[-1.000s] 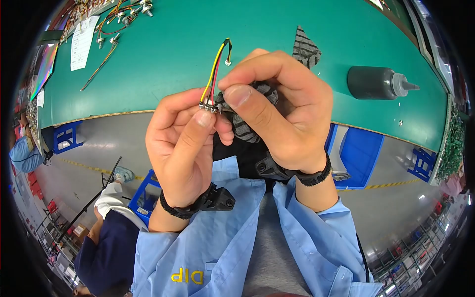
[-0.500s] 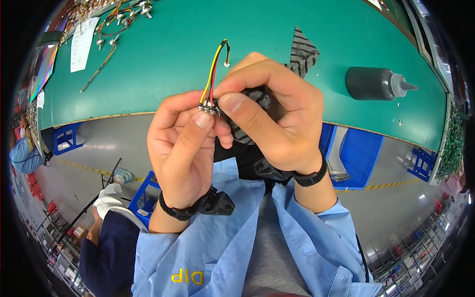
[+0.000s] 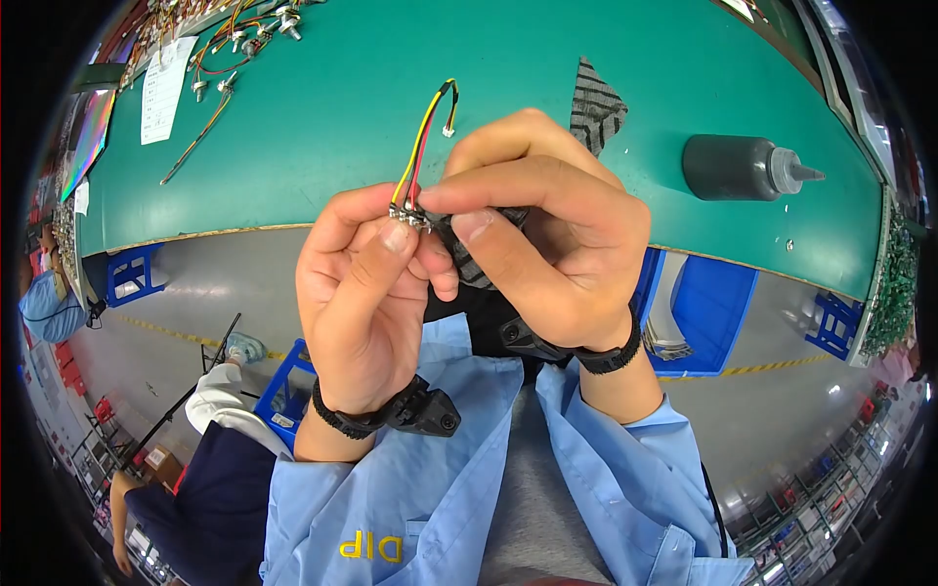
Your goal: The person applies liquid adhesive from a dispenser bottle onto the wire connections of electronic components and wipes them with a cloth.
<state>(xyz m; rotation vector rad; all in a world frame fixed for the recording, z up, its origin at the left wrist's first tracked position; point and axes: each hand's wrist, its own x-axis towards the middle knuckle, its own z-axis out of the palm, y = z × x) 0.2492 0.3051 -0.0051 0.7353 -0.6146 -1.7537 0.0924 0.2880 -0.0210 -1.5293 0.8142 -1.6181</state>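
Observation:
My left hand (image 3: 357, 293) pinches a small wired component (image 3: 406, 217) between thumb and fingers, above the table's near edge. Yellow, red and black wires (image 3: 426, 132) rise from it and bend over to a white plug (image 3: 448, 131). Close beside the component, my right hand (image 3: 562, 234) has thumb and forefinger pressed together. A dark grey striped cloth (image 3: 473, 272) is bunched in that hand, partly hidden behind the fingers. Whether the cloth touches the component is hard to see.
On the green table (image 3: 322, 107) are another striped cloth piece (image 3: 596, 105), a dark squeeze bottle (image 3: 731, 166), a paper sheet (image 3: 166, 90) and several wired parts (image 3: 244, 44). A blue bin (image 3: 718, 308) is below the edge. Another person (image 3: 210, 498) is at lower left.
My right forefinger has straightened toward the component, and the right thumb has drawn back slightly. The left hand stays nearly still. The person at lower left has shifted an arm outward.

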